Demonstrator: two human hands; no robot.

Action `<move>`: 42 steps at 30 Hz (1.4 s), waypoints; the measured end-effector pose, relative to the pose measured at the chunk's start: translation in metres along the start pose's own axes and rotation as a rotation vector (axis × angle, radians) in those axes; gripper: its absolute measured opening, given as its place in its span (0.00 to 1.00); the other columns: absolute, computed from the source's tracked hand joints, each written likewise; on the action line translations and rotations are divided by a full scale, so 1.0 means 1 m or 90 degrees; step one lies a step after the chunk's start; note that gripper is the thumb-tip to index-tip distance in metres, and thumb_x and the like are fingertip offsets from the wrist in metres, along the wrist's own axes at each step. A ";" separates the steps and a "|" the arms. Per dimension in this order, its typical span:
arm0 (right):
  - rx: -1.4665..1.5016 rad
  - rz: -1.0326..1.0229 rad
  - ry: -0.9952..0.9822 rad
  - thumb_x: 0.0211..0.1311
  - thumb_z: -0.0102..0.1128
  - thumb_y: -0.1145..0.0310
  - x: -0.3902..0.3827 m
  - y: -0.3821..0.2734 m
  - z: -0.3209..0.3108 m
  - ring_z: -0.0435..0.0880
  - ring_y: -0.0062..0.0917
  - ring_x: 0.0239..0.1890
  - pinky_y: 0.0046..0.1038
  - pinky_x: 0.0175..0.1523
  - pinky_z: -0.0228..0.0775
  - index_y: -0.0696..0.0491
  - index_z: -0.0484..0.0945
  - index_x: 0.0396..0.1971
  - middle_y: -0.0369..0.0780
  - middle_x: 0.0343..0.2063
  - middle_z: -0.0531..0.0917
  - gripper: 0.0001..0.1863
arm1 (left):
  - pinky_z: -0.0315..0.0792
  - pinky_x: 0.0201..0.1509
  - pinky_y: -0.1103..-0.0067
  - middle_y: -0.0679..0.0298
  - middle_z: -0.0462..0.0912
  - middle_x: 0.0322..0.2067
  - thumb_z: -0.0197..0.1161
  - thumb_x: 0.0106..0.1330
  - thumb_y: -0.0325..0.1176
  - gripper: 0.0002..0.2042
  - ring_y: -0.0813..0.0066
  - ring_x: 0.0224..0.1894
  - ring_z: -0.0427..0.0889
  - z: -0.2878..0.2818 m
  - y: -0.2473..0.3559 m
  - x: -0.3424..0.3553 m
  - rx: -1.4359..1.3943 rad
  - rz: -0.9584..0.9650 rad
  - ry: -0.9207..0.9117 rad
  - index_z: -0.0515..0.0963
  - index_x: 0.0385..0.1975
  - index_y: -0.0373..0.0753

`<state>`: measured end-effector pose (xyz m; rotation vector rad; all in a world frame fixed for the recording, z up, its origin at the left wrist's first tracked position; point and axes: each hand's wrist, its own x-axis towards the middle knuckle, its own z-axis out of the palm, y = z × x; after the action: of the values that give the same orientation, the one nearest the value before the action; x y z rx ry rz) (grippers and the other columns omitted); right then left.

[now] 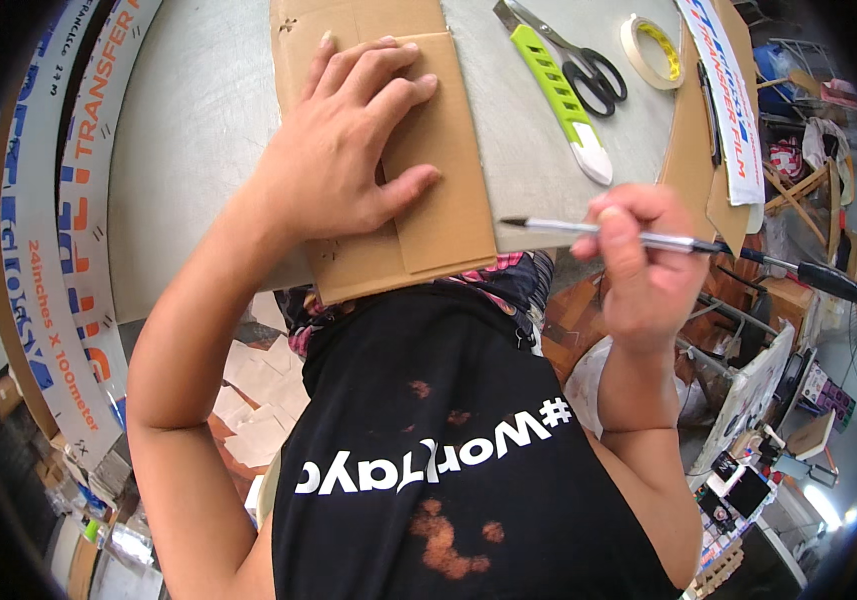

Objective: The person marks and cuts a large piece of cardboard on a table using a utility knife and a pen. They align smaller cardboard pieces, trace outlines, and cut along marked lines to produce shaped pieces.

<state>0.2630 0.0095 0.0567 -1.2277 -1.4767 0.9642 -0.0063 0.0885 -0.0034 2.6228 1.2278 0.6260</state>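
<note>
- Head view: brown, flat, layered corrugated cardboard (441, 170) lies lengthwise on the grey, smooth-topped desk (199, 120), its near end appearing to reach past the desk's near edge, above the person's lap.
- Left hand (344, 150): palm down over the cardboard, fingers and thumb spread apart; this grip is not closed around anything and seems to steady the sheet by pressing.
- Right hand (649, 255): thumb and fingers clamped on a slim, silvery pen with a dark tip (549, 225), held nearly level to the right of the cardboard.
- Step in hand, as judged: holding the cardboard steady with the pen at the ready. A stroke would call for carrying the tip leftward and down onto the upper panel, with the left hand firm and clear of the line.
- Relative position: the cardboard lies directly beneath the left grip and to the left of the right grip. The pen tip appears just beside its right edge, near the close corner; its height cannot be told.
- Beyond the pen: a green-and-white plastic utility knife (559, 95), black-handled steel scissors (589, 54) and a cream ring of tape (638, 58).
</note>
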 end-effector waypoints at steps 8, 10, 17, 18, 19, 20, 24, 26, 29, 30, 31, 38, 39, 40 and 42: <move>-0.086 -0.149 -0.121 0.61 0.69 0.78 -0.039 0.008 0.018 0.84 0.32 0.25 0.30 0.33 0.75 0.57 0.81 0.30 0.42 0.25 0.84 0.04 | 0.48 0.83 0.53 0.50 0.69 0.69 0.71 0.61 0.45 0.32 0.47 0.75 0.63 0.006 -0.002 -0.003 0.054 0.016 0.009 0.73 0.65 0.40; -0.064 -0.179 -0.131 0.59 0.69 0.80 -0.041 0.009 0.026 0.84 0.36 0.25 0.31 0.35 0.75 0.57 0.81 0.31 0.42 0.25 0.84 0.05 | 0.48 0.83 0.54 0.50 0.69 0.69 0.70 0.61 0.44 0.32 0.47 0.75 0.63 0.003 -0.002 -0.002 0.045 0.016 0.001 0.73 0.65 0.40; -0.095 -0.236 -0.125 0.63 0.68 0.78 -0.036 0.015 0.040 0.82 0.31 0.23 0.28 0.31 0.73 0.58 0.82 0.32 0.42 0.24 0.84 0.02 | 0.49 0.82 0.55 0.50 0.69 0.69 0.71 0.61 0.43 0.32 0.47 0.74 0.63 0.005 -0.003 0.000 0.047 0.021 0.002 0.73 0.65 0.39; -0.101 -0.242 -0.131 0.63 0.68 0.78 -0.034 0.014 0.041 0.82 0.30 0.24 0.28 0.31 0.73 0.58 0.82 0.32 0.42 0.24 0.84 0.02 | 0.50 0.82 0.55 0.50 0.69 0.69 0.71 0.61 0.43 0.32 0.47 0.74 0.64 0.005 -0.004 0.000 0.045 0.024 0.005 0.74 0.65 0.39; -0.108 -0.244 -0.139 0.64 0.67 0.78 -0.033 0.012 0.040 0.82 0.29 0.24 0.28 0.32 0.74 0.58 0.82 0.33 0.41 0.24 0.84 0.02 | 0.50 0.82 0.56 0.50 0.69 0.69 0.71 0.60 0.43 0.32 0.47 0.74 0.64 0.006 -0.004 -0.001 0.039 0.024 0.007 0.74 0.65 0.39; -0.115 -0.247 -0.147 0.65 0.67 0.78 -0.032 0.011 0.039 0.83 0.28 0.25 0.27 0.32 0.75 0.58 0.83 0.33 0.41 0.24 0.84 0.02 | 0.50 0.82 0.56 0.50 0.70 0.69 0.71 0.60 0.43 0.32 0.47 0.74 0.64 0.007 -0.004 -0.001 0.039 0.024 0.009 0.74 0.65 0.39; -0.161 -0.152 -0.094 0.63 0.67 0.77 -0.035 0.017 0.015 0.87 0.36 0.30 0.33 0.38 0.79 0.57 0.81 0.35 0.44 0.29 0.85 0.04 | 0.51 0.82 0.57 0.50 0.70 0.68 0.71 0.61 0.43 0.32 0.47 0.74 0.64 0.004 -0.003 -0.002 0.046 0.025 0.010 0.74 0.65 0.39; -0.166 -0.116 -0.089 0.63 0.67 0.77 -0.037 0.014 0.008 0.87 0.37 0.30 0.33 0.37 0.79 0.57 0.81 0.35 0.44 0.28 0.85 0.03 | 0.51 0.82 0.57 0.50 0.70 0.68 0.71 0.61 0.43 0.32 0.47 0.74 0.64 0.004 -0.002 -0.002 0.051 0.024 0.009 0.74 0.65 0.39; -0.152 -0.142 -0.094 0.63 0.67 0.78 -0.035 0.011 0.017 0.87 0.37 0.30 0.33 0.37 0.79 0.57 0.81 0.33 0.44 0.28 0.85 0.03 | 0.51 0.82 0.57 0.50 0.70 0.69 0.71 0.61 0.43 0.32 0.47 0.75 0.63 0.006 -0.002 -0.001 0.049 0.022 0.009 0.74 0.65 0.39; -0.142 -0.169 -0.104 0.63 0.67 0.78 -0.035 0.012 0.025 0.87 0.37 0.31 0.33 0.37 0.79 0.57 0.81 0.33 0.44 0.28 0.85 0.02 | 0.51 0.82 0.57 0.50 0.70 0.69 0.71 0.61 0.43 0.32 0.47 0.75 0.63 0.006 -0.002 -0.001 0.049 0.021 0.005 0.74 0.65 0.39; -0.134 -0.199 -0.117 0.63 0.67 0.78 -0.034 0.012 0.030 0.88 0.37 0.31 0.33 0.37 0.79 0.57 0.81 0.33 0.44 0.28 0.85 0.02 | 0.52 0.82 0.57 0.50 0.69 0.69 0.71 0.61 0.43 0.32 0.47 0.75 0.63 0.006 -0.002 -0.001 0.048 0.018 0.003 0.74 0.65 0.39; -0.184 -0.029 -0.026 0.65 0.66 0.77 -0.038 0.002 -0.009 0.86 0.31 0.26 0.28 0.35 0.78 0.60 0.81 0.34 0.44 0.27 0.85 0.02 | 0.51 0.82 0.56 0.51 0.69 0.69 0.70 0.62 0.46 0.32 0.47 0.75 0.63 0.005 -0.002 -0.003 0.065 0.017 0.011 0.74 0.65 0.40; -0.181 -0.007 -0.029 0.65 0.66 0.77 -0.039 -0.003 -0.011 0.86 0.31 0.26 0.28 0.35 0.78 0.59 0.81 0.34 0.44 0.27 0.85 0.03 | 0.51 0.83 0.56 0.51 0.69 0.69 0.70 0.62 0.46 0.31 0.47 0.75 0.63 0.006 -0.002 -0.004 0.064 0.012 0.012 0.74 0.65 0.40; -0.186 -0.038 -0.039 0.65 0.66 0.77 -0.039 -0.003 -0.007 0.86 0.32 0.26 0.28 0.34 0.78 0.59 0.81 0.34 0.44 0.27 0.85 0.03 | 0.51 0.83 0.56 0.51 0.69 0.69 0.69 0.63 0.46 0.31 0.47 0.75 0.63 0.006 -0.001 -0.003 0.061 0.011 0.014 0.74 0.65 0.40; -0.195 -0.100 -0.060 0.65 0.67 0.76 -0.040 0.000 0.004 0.86 0.33 0.26 0.29 0.34 0.77 0.59 0.82 0.33 0.44 0.26 0.85 0.03 | 0.51 0.83 0.56 0.52 0.70 0.69 0.69 0.63 0.46 0.31 0.47 0.75 0.63 0.005 -0.002 -0.003 0.062 0.013 0.007 0.74 0.65 0.41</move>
<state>0.2606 -0.0294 0.0483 -1.2718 -1.8167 0.7160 -0.0069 0.0878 -0.0097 2.7186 1.2673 0.5996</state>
